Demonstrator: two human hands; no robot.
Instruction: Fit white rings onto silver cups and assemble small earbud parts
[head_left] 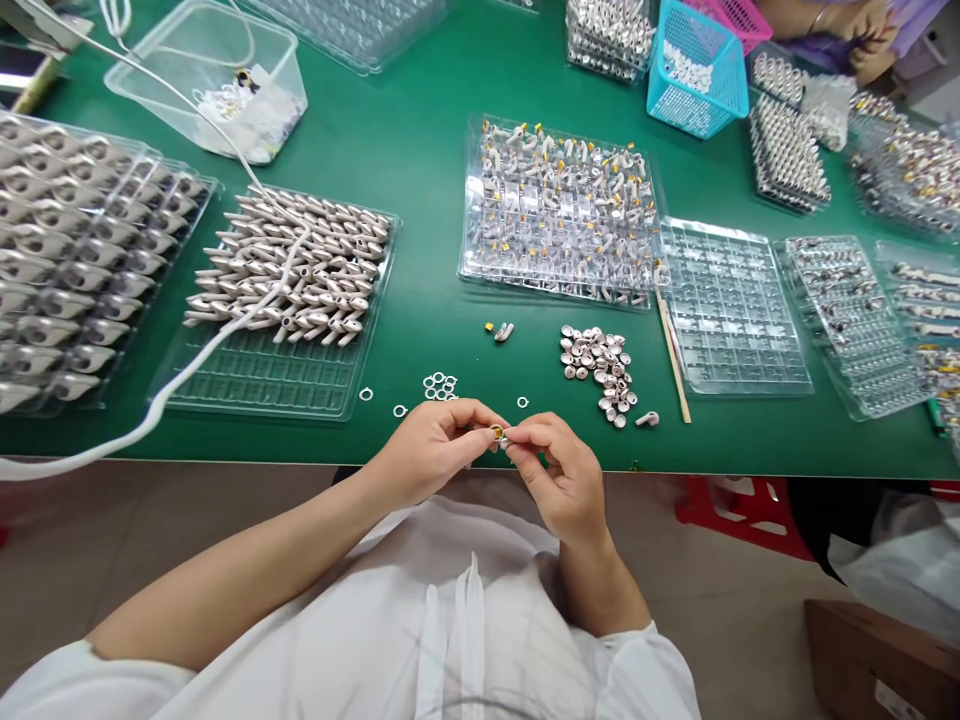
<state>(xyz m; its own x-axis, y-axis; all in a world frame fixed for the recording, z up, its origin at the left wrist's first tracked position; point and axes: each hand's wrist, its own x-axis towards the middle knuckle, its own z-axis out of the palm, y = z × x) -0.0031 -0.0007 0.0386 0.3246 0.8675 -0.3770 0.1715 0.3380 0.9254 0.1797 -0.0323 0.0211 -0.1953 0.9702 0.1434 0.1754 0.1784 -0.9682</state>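
Note:
My left hand and my right hand meet at the table's front edge, both pinched on one small white earbud part with a yellow spot. Just beyond them lie several small metal rings and a pile of small silver caps. A loose earbud piece lies further back, and another sits right of the caps.
Clear trays stand on the green table: beige shells at left, white parts in the middle, an unfilled tray at right. A thin stick, a blue basket and a white cable are nearby. Another person's hand is far right.

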